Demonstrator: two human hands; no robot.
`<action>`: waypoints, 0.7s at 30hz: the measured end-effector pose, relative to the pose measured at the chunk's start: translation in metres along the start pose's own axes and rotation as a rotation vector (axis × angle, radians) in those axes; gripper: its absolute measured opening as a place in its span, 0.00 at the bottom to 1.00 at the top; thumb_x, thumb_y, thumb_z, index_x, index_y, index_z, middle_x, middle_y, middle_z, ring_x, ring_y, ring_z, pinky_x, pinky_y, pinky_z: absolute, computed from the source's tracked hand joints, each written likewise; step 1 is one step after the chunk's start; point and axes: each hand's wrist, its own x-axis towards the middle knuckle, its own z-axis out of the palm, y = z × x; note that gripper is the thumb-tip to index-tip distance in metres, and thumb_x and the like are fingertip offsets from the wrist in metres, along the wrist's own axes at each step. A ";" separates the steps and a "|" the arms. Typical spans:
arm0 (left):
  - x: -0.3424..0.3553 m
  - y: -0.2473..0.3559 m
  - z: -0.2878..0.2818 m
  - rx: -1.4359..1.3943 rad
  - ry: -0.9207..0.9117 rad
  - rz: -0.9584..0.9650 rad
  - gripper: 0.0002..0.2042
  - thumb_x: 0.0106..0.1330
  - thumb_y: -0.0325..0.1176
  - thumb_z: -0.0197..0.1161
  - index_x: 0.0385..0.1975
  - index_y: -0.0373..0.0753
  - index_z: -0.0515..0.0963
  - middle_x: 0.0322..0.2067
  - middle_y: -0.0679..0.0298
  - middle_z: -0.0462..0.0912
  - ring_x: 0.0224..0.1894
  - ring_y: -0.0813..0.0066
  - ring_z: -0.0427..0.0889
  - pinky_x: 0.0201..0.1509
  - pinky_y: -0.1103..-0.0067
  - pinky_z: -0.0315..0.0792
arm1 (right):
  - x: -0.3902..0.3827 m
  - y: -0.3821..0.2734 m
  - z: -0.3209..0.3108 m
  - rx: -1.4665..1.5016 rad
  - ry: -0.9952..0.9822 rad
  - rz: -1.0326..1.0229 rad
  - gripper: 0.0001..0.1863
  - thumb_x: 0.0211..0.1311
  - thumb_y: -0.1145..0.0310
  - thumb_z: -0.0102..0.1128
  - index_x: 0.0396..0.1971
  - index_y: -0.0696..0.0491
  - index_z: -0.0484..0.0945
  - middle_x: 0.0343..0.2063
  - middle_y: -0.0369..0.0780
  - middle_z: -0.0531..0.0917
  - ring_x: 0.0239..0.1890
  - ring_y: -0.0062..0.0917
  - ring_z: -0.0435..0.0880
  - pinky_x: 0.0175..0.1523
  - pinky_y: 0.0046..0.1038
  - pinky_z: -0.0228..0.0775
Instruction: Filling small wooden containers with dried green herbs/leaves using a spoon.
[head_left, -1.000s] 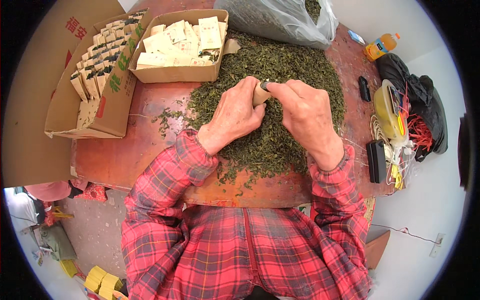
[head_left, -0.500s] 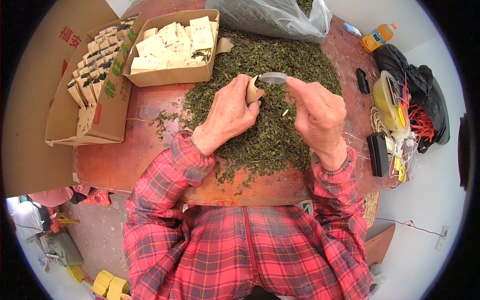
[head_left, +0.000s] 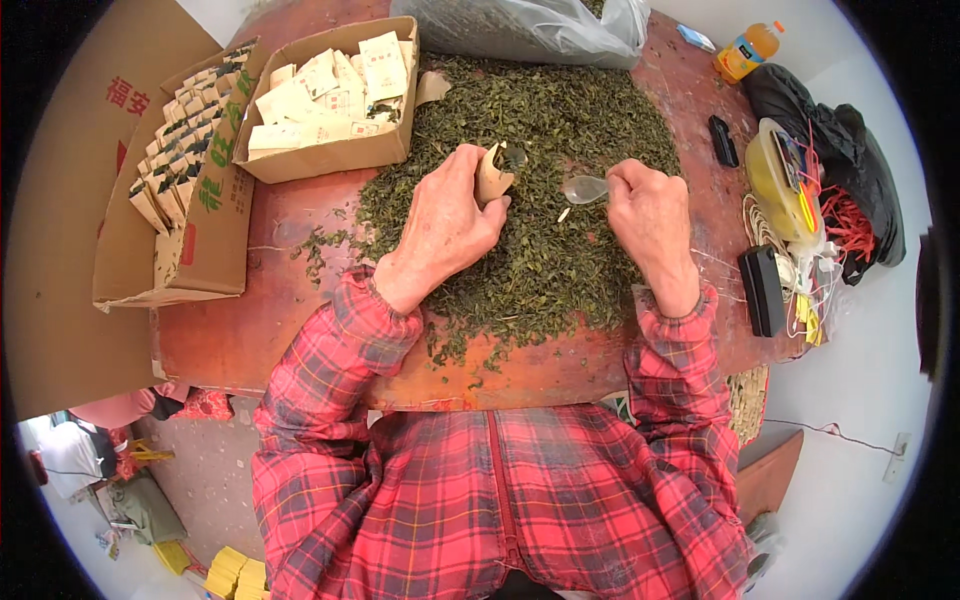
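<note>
The left hand is curled around a small tan paper packet, thumb on the near side and fingers wrapped behind, a grip that seems meant to keep the thin paper from folding while its open end faces upward. The right hand is closed in a loose fist, gripping a clear spoon by its handle; most of that handle is hidden, so I cannot tell exactly how the fingertips press on it. The spoon's bowl points left toward the packet, apart from it and above the pile of dark green leaves, which lies between the forearms, probably to be within easy reach of both hands (a small pale sliver lies on top, just below the spoon). Beyond the left hand, a low carton has flat packets lying loosely in it, perhaps for quick picking. Further left, a larger carton has packets standing upright in rows, likely so their dark-topped ends stay up. A translucent plastic bag sits behind the leaves, and at the right edge of the red table lies a black case.
</note>
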 end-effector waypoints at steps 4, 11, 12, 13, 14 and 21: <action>-0.001 -0.007 0.003 0.072 0.053 0.064 0.20 0.59 0.28 0.71 0.49 0.33 0.72 0.28 0.52 0.80 0.25 0.59 0.80 0.33 0.67 0.74 | -0.001 -0.006 -0.003 0.084 -0.097 0.074 0.09 0.65 0.73 0.58 0.33 0.58 0.87 0.22 0.52 0.85 0.22 0.41 0.87 0.30 0.36 0.78; -0.001 0.000 0.002 0.005 -0.007 0.010 0.17 0.59 0.25 0.66 0.46 0.32 0.70 0.36 0.44 0.79 0.38 0.38 0.81 0.42 0.56 0.75 | 0.001 -0.022 0.015 0.417 -0.267 0.412 0.11 0.67 0.71 0.57 0.37 0.60 0.88 0.19 0.40 0.86 0.17 0.20 0.84 0.22 0.25 0.74; -0.001 0.001 0.002 0.005 -0.005 0.011 0.17 0.59 0.25 0.66 0.46 0.32 0.70 0.36 0.44 0.79 0.38 0.38 0.81 0.42 0.56 0.75 | 0.001 -0.024 0.014 0.493 -0.286 0.506 0.12 0.67 0.71 0.57 0.37 0.61 0.87 0.20 0.39 0.86 0.17 0.17 0.82 0.21 0.23 0.71; -0.001 0.002 0.002 0.003 -0.006 0.006 0.17 0.58 0.25 0.66 0.46 0.32 0.70 0.36 0.44 0.79 0.38 0.38 0.81 0.42 0.56 0.75 | 0.002 -0.025 0.014 0.568 -0.304 0.599 0.12 0.68 0.71 0.57 0.38 0.61 0.87 0.20 0.37 0.85 0.16 0.14 0.80 0.19 0.20 0.69; 0.000 0.002 0.002 0.001 -0.008 0.001 0.17 0.58 0.25 0.67 0.45 0.32 0.70 0.36 0.44 0.79 0.38 0.38 0.81 0.41 0.56 0.75 | 0.001 -0.025 0.013 0.568 -0.304 0.597 0.12 0.68 0.71 0.57 0.38 0.61 0.87 0.20 0.37 0.85 0.16 0.14 0.80 0.19 0.20 0.69; -0.001 0.003 0.001 -0.010 -0.013 0.007 0.16 0.58 0.24 0.67 0.44 0.32 0.70 0.36 0.44 0.78 0.38 0.38 0.81 0.41 0.57 0.74 | 0.000 -0.018 0.012 0.768 -0.278 0.685 0.12 0.68 0.71 0.57 0.39 0.63 0.85 0.21 0.36 0.84 0.15 0.13 0.77 0.17 0.17 0.66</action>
